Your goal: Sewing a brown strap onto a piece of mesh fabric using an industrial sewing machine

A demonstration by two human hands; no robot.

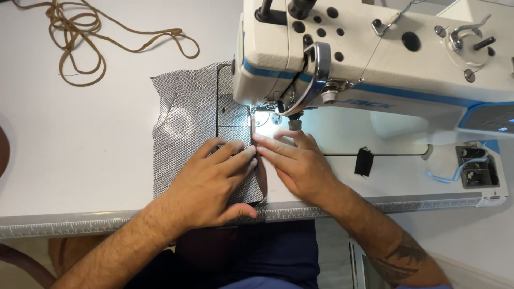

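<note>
A piece of grey mesh fabric point(179, 120) lies flat on the white table under the head of a white and blue sewing machine point(375, 53). My left hand point(211, 184) rests flat on the mesh, fingers pressed down near the needle area point(256, 113). My right hand point(294, 160) lies beside it, fingertips touching the fabric's right edge, where a dark strip point(261, 184) runs along the seam. Both hands press the fabric; neither grips anything.
A tangled brown cord point(80, 32) lies at the table's far left. A black clip point(364, 161) sits on the machine bed to the right. A ruler strip point(417, 204) runs along the table's front edge. A bobbin winder part point(476, 168) is at far right.
</note>
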